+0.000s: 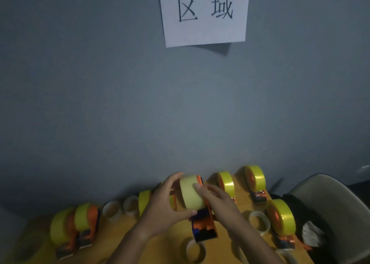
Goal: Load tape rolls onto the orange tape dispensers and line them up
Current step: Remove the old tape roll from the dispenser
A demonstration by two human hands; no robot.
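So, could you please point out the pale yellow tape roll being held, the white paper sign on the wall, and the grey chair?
Pale yellow tape roll (pixel 191 191): head view, outer band.
White paper sign (pixel 204 31): head view, blank lower area.
Grey chair (pixel 328 199): head view, backrest.

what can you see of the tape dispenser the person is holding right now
The held dispenser is orange plastic with dark blue or black parts, its handle end pointing toward the camera and lifted above the wooden table. A pale yellow tape roll sits at its far end. The left hand cups the roll's left side; the right hand lies over its right side and the frame. The picture is slightly blurred.
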